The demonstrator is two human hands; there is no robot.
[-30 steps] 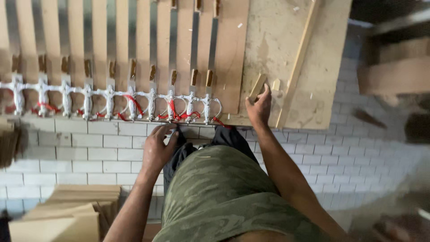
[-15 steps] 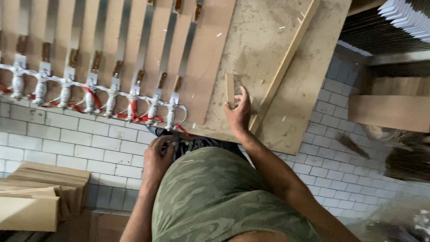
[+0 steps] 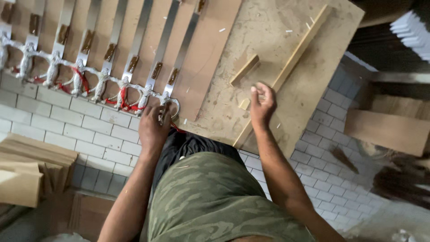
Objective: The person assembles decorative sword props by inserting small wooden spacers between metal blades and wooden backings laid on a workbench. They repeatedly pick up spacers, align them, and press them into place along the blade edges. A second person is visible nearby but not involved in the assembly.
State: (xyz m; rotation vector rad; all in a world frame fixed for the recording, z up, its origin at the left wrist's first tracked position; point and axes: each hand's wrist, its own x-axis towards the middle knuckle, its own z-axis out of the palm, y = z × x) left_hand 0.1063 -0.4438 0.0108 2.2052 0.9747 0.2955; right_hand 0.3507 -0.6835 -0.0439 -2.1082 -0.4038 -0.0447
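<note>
While curled, fingers [image 3: 256, 91] over small wood block [image 3: 244, 104]

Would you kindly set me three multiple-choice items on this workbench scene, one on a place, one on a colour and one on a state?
1. Where is the left hand?
A. at the last silver hilt in the row
B. on the floor tiles
C. on the stacked boards

2. What colour is the cord wound about the hilts?
A. blue
B. red
C. green

3. How is the right hand?
A. flat, palm up
B. clenched on a hammer
C. fingers bent over a small wood block beside the long wood strip

Answers: 1 A, its fingers touch that hilt; 2 B, red loops show; 3 C, the fingers curl by the block.
</note>
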